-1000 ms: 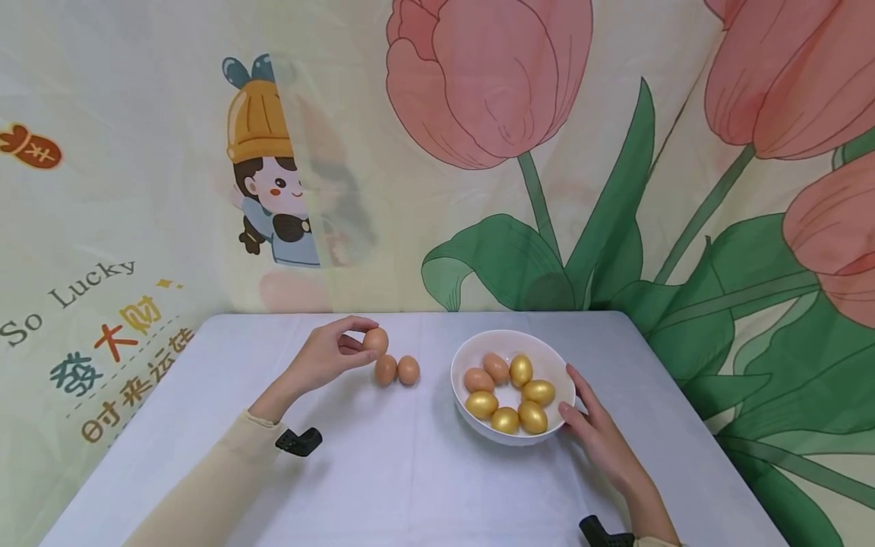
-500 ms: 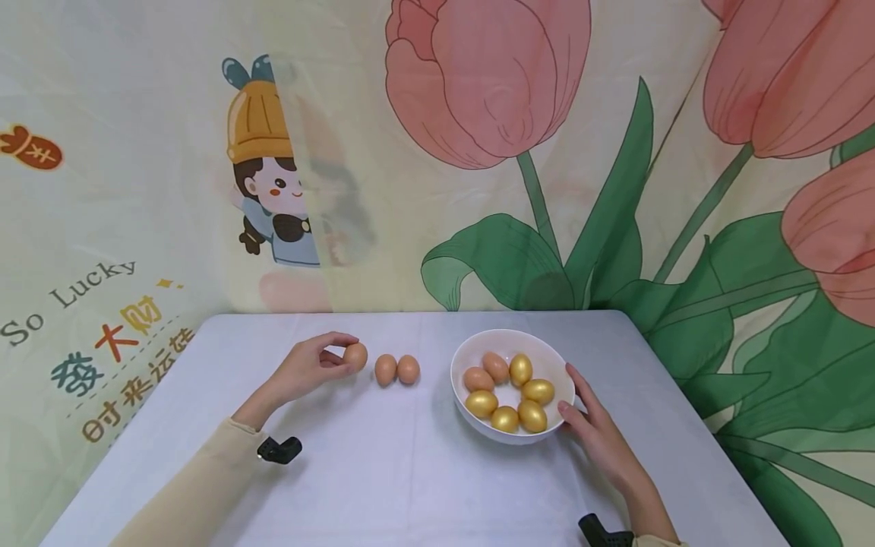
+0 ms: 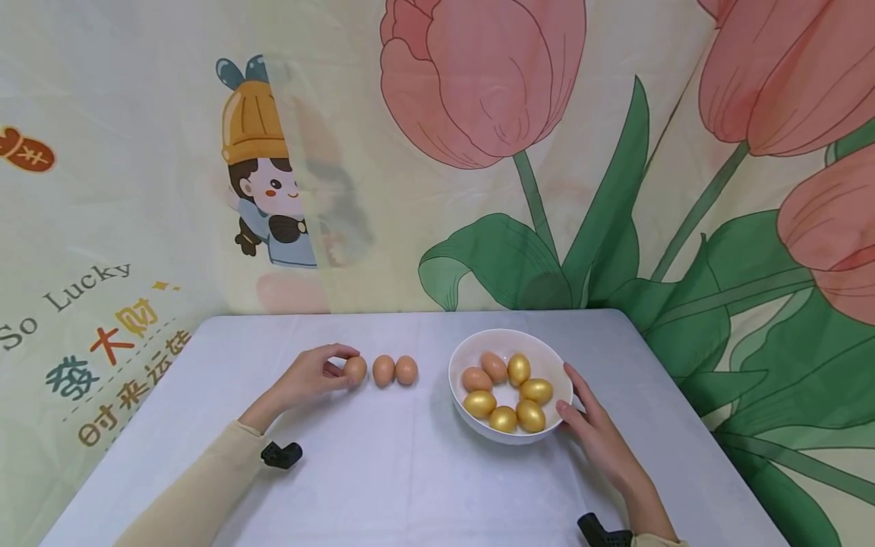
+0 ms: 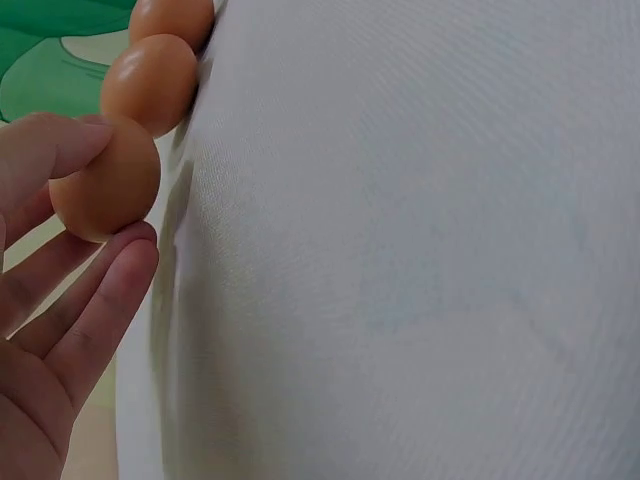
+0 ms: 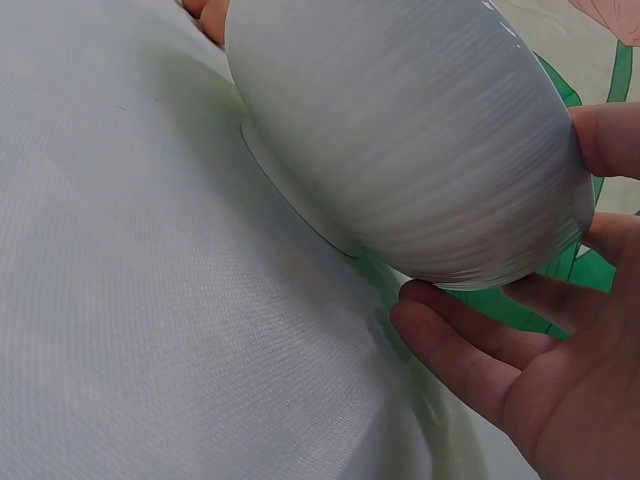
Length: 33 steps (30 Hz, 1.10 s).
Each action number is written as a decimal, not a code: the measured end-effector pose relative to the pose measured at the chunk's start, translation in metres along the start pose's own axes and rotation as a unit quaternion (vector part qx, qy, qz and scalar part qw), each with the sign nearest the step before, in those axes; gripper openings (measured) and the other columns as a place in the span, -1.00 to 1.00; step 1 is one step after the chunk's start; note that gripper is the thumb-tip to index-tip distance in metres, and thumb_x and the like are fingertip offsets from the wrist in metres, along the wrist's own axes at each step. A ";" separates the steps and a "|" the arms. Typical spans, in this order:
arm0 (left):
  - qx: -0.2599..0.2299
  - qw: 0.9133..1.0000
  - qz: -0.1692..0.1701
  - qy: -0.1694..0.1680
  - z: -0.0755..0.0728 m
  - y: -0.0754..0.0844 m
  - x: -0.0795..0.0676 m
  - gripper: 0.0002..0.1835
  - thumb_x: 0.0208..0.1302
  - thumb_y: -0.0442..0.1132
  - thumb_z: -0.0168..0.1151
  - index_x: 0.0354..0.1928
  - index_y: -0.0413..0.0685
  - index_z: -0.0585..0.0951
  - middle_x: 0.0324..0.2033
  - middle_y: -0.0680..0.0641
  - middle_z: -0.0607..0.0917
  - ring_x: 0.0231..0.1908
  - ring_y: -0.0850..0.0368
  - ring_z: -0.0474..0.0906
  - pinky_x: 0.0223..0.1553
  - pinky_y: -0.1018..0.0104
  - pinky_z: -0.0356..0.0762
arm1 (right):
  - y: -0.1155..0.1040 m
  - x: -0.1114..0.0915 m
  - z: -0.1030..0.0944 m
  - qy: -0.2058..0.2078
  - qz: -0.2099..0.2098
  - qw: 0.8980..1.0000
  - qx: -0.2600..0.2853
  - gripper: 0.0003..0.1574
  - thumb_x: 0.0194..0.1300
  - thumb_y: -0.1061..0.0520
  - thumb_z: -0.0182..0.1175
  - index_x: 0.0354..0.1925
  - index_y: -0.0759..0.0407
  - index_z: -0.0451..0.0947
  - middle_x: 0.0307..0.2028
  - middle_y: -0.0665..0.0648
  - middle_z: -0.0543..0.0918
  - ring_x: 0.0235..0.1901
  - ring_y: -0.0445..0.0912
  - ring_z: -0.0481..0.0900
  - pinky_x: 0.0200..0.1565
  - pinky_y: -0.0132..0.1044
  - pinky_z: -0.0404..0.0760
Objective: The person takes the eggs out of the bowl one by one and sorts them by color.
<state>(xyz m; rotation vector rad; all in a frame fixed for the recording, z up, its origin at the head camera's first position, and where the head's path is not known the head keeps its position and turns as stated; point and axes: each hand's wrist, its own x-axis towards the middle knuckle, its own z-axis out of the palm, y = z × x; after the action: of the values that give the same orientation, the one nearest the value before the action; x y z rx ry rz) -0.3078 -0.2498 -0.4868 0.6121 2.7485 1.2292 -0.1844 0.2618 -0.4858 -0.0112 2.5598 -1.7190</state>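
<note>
**Keeping the held egg (image 3: 355, 370) upright at the end of the row**

At far left, the left hand (image 3: 317, 374) pinches the held egg between thumb and fingertips, low over the table (image 3: 410, 479); whether its underside touches the cloth, I cannot tell. A light, even pinch should serve best, since the smooth shell could slip or roll if let go tilted. Next come two brown eggs (image 3: 383, 370), side by side just beyond a narrow gap; a sideways nudge might set them rolling. Farther right, the white bowl (image 3: 543, 355) holds two more browns (image 3: 494, 367) and five gold eggs (image 3: 530, 415). At its right edge the right hand (image 3: 596, 433) grips the rim and side, best kept still.
</note>
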 end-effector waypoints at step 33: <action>0.011 1.000 0.016 -0.013 0.009 0.002 0.004 -0.41 0.28 -0.23 0.55 0.34 0.00 0.61 0.16 -0.10 0.69 -0.13 0.12 0.69 -0.13 0.31 0.71 | -0.002 0.000 0.000 0.000 0.002 1.000 0.001 -0.06 0.67 -0.17 0.04 0.74 -0.26 -0.21 0.69 0.28 -0.08 0.52 0.45 0.23 0.35 0.19 0.53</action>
<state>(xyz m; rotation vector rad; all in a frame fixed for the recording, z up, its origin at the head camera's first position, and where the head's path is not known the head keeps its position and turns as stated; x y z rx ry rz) -0.3087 -0.2409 -0.4905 0.6722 2.7460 1.1903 -0.1842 0.2610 -0.4840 -0.0068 2.5560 -1.7212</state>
